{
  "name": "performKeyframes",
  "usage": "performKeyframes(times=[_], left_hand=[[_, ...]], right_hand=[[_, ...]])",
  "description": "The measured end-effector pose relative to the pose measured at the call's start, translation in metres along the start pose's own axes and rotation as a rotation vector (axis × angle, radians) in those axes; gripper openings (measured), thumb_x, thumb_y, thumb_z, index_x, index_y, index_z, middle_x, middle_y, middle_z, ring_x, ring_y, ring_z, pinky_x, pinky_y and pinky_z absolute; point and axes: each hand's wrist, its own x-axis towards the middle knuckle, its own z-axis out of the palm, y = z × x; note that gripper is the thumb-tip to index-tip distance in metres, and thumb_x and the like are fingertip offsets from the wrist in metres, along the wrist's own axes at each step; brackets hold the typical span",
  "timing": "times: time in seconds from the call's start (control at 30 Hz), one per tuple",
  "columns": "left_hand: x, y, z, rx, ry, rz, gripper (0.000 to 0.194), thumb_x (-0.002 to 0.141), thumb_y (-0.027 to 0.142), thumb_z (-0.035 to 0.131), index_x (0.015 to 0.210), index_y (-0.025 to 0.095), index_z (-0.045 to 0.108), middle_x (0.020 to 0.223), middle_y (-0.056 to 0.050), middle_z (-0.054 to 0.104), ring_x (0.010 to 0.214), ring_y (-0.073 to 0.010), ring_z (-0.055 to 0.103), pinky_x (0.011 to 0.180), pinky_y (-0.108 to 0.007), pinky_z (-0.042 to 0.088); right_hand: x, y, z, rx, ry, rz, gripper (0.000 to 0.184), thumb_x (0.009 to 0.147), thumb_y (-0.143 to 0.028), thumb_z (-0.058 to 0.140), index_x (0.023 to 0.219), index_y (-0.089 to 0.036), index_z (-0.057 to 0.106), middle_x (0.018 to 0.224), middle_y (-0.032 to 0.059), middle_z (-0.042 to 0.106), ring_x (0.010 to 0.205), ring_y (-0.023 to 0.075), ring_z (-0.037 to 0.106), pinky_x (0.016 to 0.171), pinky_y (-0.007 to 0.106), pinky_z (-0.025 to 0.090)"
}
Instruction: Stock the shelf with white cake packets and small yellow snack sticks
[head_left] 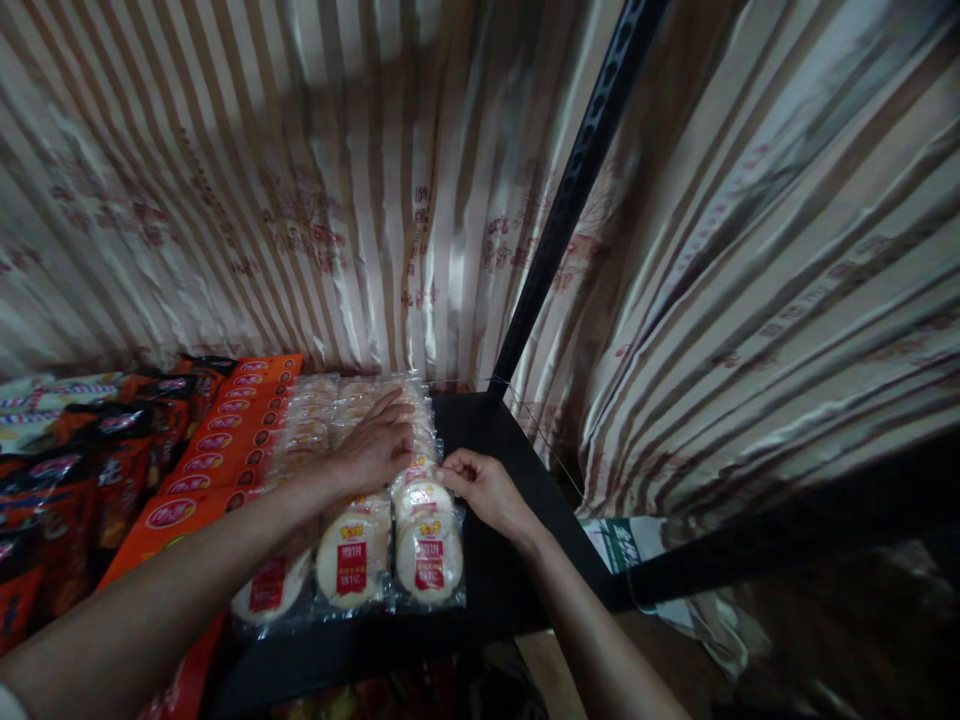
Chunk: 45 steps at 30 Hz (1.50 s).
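Observation:
Clear packets of round white rice crackers (351,560) with red labels lie overlapping in rows on a black shelf (525,440). My left hand (375,445) rests across the middle and right-hand rows, fingers stretched toward the back and touching the packets. At the outer edge of the right-hand row, my right hand (484,485) has its thumb and finger pinched at the side of a rice cracker packet (421,492). Its other fingers are curled in. Part of the packets under my left hand and forearm is hidden.
Left of the crackers runs a row of orange snack packets (214,440), then dark and orange bags (124,450) and white packs (60,400). A black slotted post (570,200) stands at the shelf's back corner. Striped printed sheeting (360,200) hangs behind.

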Motion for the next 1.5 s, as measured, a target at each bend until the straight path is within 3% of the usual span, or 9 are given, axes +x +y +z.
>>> performKeyframes(times=[0.3,0.53,0.63,0.77,0.83,0.97,1.07,1.3,1.5], left_hand=[[-0.003,0.001,-0.002,-0.018,-0.026,-0.073,0.012,0.077,0.013,0.051,0.075,0.016,0.063,0.117,-0.010,0.058,0.123,-0.0237,0.042,0.113,-0.050,0.024],[-0.005,0.005,-0.008,-0.001,-0.075,-0.060,0.015,0.076,0.033,0.061,0.079,0.018,0.064,0.119,-0.009,0.058,0.132,-0.0276,0.031,0.112,-0.051,0.024],[-0.006,0.006,-0.009,0.013,-0.091,-0.071,0.014,0.075,0.032,0.063,0.078,0.018,0.063,0.123,-0.009,0.056,0.133,-0.0271,0.029,0.113,-0.050,0.023],[-0.008,0.006,-0.008,0.003,-0.076,-0.096,0.010,0.075,0.028,0.062,0.078,0.018,0.062,0.128,-0.009,0.053,0.135,-0.0261,0.027,0.113,-0.049,0.021],[-0.009,0.005,-0.007,-0.010,-0.077,-0.101,0.010,0.075,0.028,0.062,0.078,0.018,0.062,0.128,-0.009,0.053,0.135,-0.0258,0.027,0.113,-0.050,0.019],[-0.009,0.004,-0.005,-0.021,-0.062,-0.108,0.009,0.074,0.026,0.064,0.078,0.018,0.062,0.128,-0.007,0.053,0.134,-0.0255,0.028,0.114,-0.051,0.018],[-0.010,0.004,-0.004,-0.013,-0.047,-0.099,0.011,0.074,0.028,0.064,0.077,0.018,0.062,0.124,-0.008,0.055,0.133,-0.0256,0.030,0.114,-0.051,0.018],[-0.009,0.004,-0.004,-0.013,-0.042,-0.101,0.010,0.073,0.027,0.065,0.075,0.018,0.061,0.125,-0.007,0.054,0.134,-0.0262,0.028,0.113,-0.051,0.021],[-0.009,0.003,-0.003,-0.014,-0.058,-0.116,0.013,0.073,0.030,0.065,0.078,0.018,0.063,0.127,-0.009,0.052,0.133,-0.0264,0.029,0.113,-0.051,0.021]], right_hand=[[-0.002,-0.003,0.010,0.065,0.097,0.014,0.028,0.072,-0.045,0.062,0.067,-0.019,0.054,0.055,-0.0052,0.050,0.047,0.0082,0.044,0.046,0.020,0.037],[-0.001,-0.002,0.014,-0.038,0.158,-0.035,0.025,0.076,-0.042,0.059,0.067,-0.019,0.055,0.057,-0.0035,0.051,0.050,0.0095,0.046,0.047,0.021,0.037],[-0.002,-0.002,0.013,-0.034,0.155,-0.044,0.027,0.077,-0.046,0.057,0.069,-0.019,0.054,0.059,-0.0031,0.052,0.051,0.0096,0.046,0.048,0.021,0.038],[-0.010,-0.008,0.003,-0.187,0.207,-0.033,0.031,0.079,-0.048,0.055,0.072,-0.018,0.057,0.064,-0.0013,0.055,0.056,0.0099,0.046,0.052,0.021,0.037],[-0.017,-0.011,-0.004,-0.243,0.155,-0.014,0.034,0.080,-0.050,0.053,0.068,-0.018,0.056,0.061,-0.0024,0.052,0.055,0.0094,0.043,0.051,0.021,0.034],[-0.033,-0.013,-0.011,-0.213,-0.112,-0.004,0.034,0.081,-0.049,0.054,0.071,-0.017,0.060,0.061,-0.0034,0.052,0.057,0.0087,0.042,0.053,0.020,0.033],[-0.038,-0.010,-0.009,-0.150,-0.171,-0.005,0.031,0.080,-0.046,0.057,0.077,-0.017,0.064,0.066,-0.0022,0.057,0.061,0.0091,0.045,0.056,0.020,0.035],[-0.035,-0.002,0.003,-0.049,-0.029,0.002,0.028,0.076,-0.045,0.061,0.074,-0.017,0.063,0.064,-0.0024,0.056,0.060,0.0098,0.047,0.056,0.020,0.037],[-0.042,-0.009,0.009,-0.095,0.054,-0.052,0.027,0.081,-0.043,0.054,0.072,-0.018,0.059,0.063,-0.0025,0.050,0.057,0.0095,0.042,0.052,0.020,0.035]])
